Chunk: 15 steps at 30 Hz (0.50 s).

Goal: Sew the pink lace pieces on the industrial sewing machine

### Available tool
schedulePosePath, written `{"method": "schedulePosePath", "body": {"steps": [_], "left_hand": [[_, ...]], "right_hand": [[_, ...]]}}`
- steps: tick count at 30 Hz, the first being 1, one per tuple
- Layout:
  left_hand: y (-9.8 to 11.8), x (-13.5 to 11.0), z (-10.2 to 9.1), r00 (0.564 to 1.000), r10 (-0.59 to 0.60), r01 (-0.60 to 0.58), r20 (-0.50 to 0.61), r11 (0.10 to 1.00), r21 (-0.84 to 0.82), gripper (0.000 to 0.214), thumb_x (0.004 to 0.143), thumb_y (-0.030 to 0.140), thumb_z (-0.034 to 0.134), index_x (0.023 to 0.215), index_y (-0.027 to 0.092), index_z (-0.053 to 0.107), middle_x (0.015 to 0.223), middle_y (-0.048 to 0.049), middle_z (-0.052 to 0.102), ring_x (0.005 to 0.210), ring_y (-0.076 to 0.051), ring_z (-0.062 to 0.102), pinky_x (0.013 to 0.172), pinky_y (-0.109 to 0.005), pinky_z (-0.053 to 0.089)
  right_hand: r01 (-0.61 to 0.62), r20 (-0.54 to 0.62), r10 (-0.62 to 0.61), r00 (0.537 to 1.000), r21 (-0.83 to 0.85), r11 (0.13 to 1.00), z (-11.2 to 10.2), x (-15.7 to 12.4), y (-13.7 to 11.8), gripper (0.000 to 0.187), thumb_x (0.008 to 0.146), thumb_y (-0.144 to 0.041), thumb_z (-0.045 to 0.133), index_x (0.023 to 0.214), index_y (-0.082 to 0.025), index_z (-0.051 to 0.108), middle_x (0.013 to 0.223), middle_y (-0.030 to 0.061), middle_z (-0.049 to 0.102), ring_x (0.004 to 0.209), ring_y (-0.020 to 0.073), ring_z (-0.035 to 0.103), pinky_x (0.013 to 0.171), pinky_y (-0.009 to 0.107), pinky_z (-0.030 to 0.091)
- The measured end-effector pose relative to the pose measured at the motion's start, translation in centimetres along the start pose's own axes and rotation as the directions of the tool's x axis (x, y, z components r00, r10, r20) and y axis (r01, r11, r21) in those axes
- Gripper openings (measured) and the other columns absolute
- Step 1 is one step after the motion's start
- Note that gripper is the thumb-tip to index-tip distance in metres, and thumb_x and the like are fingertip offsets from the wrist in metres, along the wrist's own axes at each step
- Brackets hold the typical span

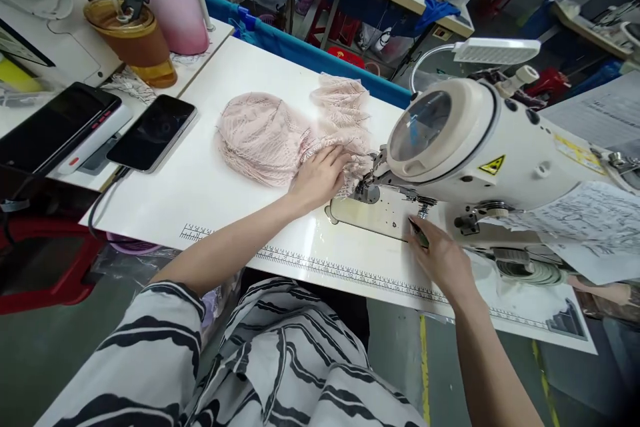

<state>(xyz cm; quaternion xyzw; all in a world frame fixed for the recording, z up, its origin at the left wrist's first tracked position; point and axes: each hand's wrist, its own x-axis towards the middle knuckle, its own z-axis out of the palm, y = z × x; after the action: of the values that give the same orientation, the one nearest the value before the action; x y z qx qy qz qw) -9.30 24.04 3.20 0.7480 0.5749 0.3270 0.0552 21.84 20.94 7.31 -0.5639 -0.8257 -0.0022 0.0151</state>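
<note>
Pale pink, gathered lacy fabric [260, 133] lies bunched on the white sewing table, and its right end reaches under the presser foot [369, 190] of the sewing machine [450, 133]. My left hand [320, 177] rests on this fabric just left of the foot, its bent fingers closed on a fold; what lies under the palm is hidden. Beside the machine's bed plate [373, 213], my right hand [443, 257] is closed round small dark thread snips [419, 233], mostly covered by the fingers, with the pointed end showing.
To the left lie a black phone [153, 132] on a cable and a larger dark device [55, 127]. Behind them stand an amber cup [133, 43] and a pink flask [170, 0]. Printed ruler marks [345, 272] follow the front edge. Patterned papers [580, 227] hang at right.
</note>
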Motion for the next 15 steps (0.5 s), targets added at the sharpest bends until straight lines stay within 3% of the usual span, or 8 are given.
{"method": "schedulePosePath", "body": {"steps": [2, 6, 11, 15], "left_hand": [[-0.3, 0.1, 0.1, 0.999, -0.032, 0.031, -0.015, 0.998, -0.054, 0.044, 0.095, 0.01, 0.047, 0.138, 0.009, 0.056, 0.15, -0.016, 0.053, 0.144, -0.028, 0.045, 0.117, -0.048, 0.044], [-0.6, 0.2, 0.4, 0.997, -0.068, 0.062, -0.033, 0.985, -0.162, 0.049, 0.093, 0.003, 0.044, 0.141, 0.008, 0.051, 0.149, -0.0167, 0.055, 0.142, -0.026, 0.047, 0.114, -0.047, 0.047], [-0.7, 0.4, -0.2, 0.99, -0.09, 0.063, -0.109, 0.971, -0.232, 0.044, 0.096, 0.004, 0.041, 0.137, 0.013, 0.055, 0.141, -0.0136, 0.062, 0.134, -0.023, 0.056, 0.112, -0.046, 0.049], [-0.6, 1.2, -1.0, 0.985, -0.051, 0.03, -0.165, 0.992, -0.125, 0.043, 0.095, 0.005, 0.04, 0.131, 0.015, 0.06, 0.136, -0.0125, 0.065, 0.131, -0.025, 0.056, 0.108, -0.048, 0.05]], "right_hand": [[-0.018, -0.029, 0.018, 0.999, -0.024, 1.0, 0.4, -1.8, -0.2, 0.048, 0.096, -0.033, 0.039, 0.137, -0.02, 0.059, 0.13, 0.0139, 0.068, 0.09, 0.0275, 0.072, 0.046, 0.029, 0.044], [-0.064, -0.094, 0.061, 0.994, -0.023, 0.998, 1.2, -2.6, -0.1, 0.052, 0.092, -0.024, 0.034, 0.134, -0.017, 0.063, 0.12, 0.0162, 0.073, 0.098, 0.03, 0.072, 0.051, 0.032, 0.049], [-0.157, -0.153, 0.198, 0.968, 0.245, 0.957, 1.4, 0.9, 1.9, 0.049, 0.091, -0.033, 0.04, 0.127, -0.013, 0.068, 0.111, 0.0183, 0.074, 0.087, 0.0291, 0.071, 0.069, 0.039, 0.056], [-0.205, -0.184, 0.282, 0.942, 0.352, 0.913, 2.3, 5.5, 2.5, 0.043, 0.098, -0.042, 0.042, 0.107, -0.012, 0.071, 0.093, 0.014, 0.074, 0.08, 0.0268, 0.068, 0.066, 0.038, 0.057]]}}
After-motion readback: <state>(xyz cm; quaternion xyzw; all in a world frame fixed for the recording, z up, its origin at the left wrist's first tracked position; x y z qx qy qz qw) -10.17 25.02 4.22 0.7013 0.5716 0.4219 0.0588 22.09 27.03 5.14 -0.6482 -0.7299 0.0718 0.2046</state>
